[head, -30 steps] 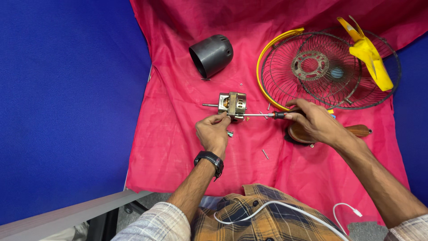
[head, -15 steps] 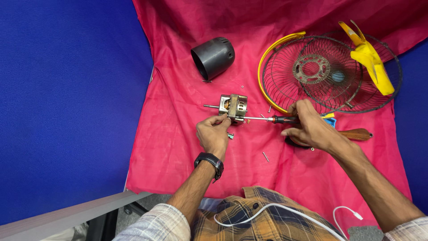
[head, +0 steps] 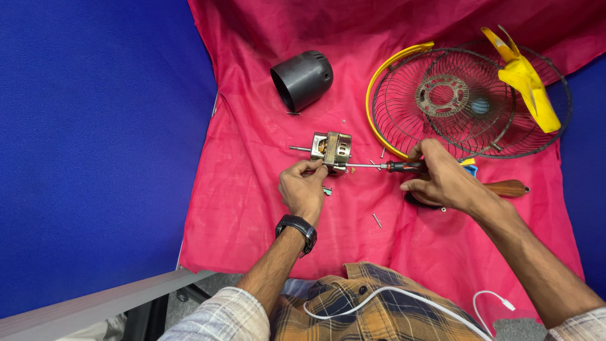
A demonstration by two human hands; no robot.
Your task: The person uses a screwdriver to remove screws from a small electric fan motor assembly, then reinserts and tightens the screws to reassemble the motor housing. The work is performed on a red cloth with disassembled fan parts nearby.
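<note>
Fan motor (head: 332, 150), head view: pinched at its near edge in my left hand (head: 304, 189); right hand (head: 442, 180) clenches a screwdriver (head: 385, 167), tip at the housing. I judge the tip may slip, scattering loose screws (head: 376, 220) beside my grip.

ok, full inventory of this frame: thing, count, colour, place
fan motor: 1, metal grey, centre of the cloth, steadied by the left hand
screwdriver: 1, dark handle with steel shaft, held level in the right hand, tip at the motor
motor cover: 1, dark grey, on its side above the motor
fan guards: 2, wire with a yellow rim, upper right
fan blade: 1, yellow, on the guards
loose screws: several, silver, scattered near the motor
wooden handle: 1, brown, behind the right hand
red cloth: 1, under everything
blue surface: left side
white cable: 1, bottom right
wristwatch: 1, black, left wrist
left hand: 1
right hand: 1
</note>
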